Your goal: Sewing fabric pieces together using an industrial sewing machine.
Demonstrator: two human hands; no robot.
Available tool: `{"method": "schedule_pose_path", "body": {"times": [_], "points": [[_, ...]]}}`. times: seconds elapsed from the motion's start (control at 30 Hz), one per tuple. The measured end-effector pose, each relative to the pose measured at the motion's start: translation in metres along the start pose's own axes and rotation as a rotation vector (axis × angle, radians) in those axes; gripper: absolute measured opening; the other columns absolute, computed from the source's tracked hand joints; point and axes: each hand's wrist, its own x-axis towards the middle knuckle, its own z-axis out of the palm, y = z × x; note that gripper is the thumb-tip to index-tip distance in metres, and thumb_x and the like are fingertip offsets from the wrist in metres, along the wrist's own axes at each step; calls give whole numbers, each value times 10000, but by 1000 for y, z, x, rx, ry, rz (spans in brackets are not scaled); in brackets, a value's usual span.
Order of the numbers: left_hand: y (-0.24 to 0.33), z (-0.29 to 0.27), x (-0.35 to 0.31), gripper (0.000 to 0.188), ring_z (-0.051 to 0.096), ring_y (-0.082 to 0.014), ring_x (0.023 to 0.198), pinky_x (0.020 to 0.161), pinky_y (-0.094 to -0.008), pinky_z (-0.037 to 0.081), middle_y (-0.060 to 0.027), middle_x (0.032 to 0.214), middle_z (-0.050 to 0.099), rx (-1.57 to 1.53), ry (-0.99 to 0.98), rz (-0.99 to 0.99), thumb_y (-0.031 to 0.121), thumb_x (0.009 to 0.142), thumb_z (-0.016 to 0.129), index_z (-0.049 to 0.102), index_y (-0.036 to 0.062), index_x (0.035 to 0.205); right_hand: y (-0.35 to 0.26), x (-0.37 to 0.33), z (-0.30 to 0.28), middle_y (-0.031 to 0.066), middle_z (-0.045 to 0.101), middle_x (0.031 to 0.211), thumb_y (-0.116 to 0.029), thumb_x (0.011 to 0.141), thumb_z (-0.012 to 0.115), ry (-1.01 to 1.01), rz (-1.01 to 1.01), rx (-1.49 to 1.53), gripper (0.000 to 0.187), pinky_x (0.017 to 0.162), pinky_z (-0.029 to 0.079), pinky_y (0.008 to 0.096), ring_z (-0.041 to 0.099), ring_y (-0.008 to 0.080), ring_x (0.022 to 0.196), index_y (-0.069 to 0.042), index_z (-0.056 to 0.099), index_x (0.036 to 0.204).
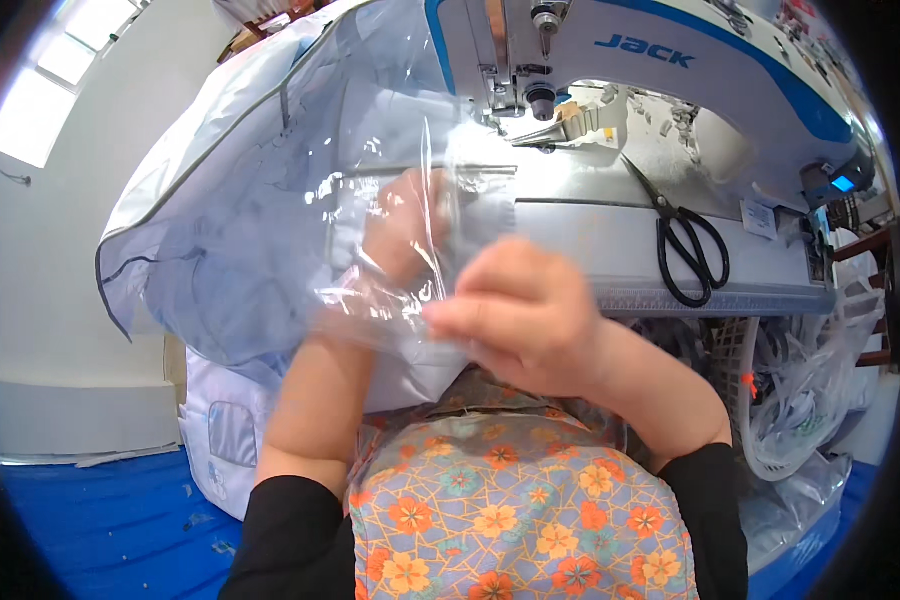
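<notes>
A clear, shiny plastic sheet (425, 140) with dark grey edging lies in front of the sewing machine (760, 60), at its left end. Behind the plastic shows my left hand (407, 225), its fingers curled closed. What it grips, if anything, is hidden by glare. My right hand (525, 315) is slightly blurred and pinches the sheet's near right edge between thumb and fingers. To the left, the same pale translucent material spreads out as a large cover (220, 260) with dark grey binding. The machine's needle area stands beyond my hands, not touching them.
Black-handled scissors (685, 245) lie open on the machine bed (620, 225), right of my hands. A white plastic basket (735, 400) holding clear plastic stands below on the right. Blue sheeting (100, 530) covers the floor at left. White material (215, 440) hangs beside my left forearm.
</notes>
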Motion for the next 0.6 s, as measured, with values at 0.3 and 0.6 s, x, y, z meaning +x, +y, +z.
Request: {"method": "schedule_pose_path", "body": {"times": [0.3, 0.6], "points": [[-20, 10, 30, 136, 682, -207, 866, 807, -322, 526, -118, 903, 722, -355, -260, 111, 94, 928, 668, 690, -23, 995, 30, -69, 22, 186, 584, 1258, -31, 785, 687, -107, 415, -217, 454, 980, 500, 468, 599, 387, 1111, -46, 580, 1226], [-12, 28, 41, 157, 581, -183, 674, 663, -349, 498, -112, 760, 638, -154, -18, 244, 129, 919, 653, 684, 0, 1003, 61, -14, -3, 163, 647, 1188, -17, 744, 782, 18, 328, -525, 357, 791, 568, 383, 677, 326, 931, -58, 669, 1080]]}}
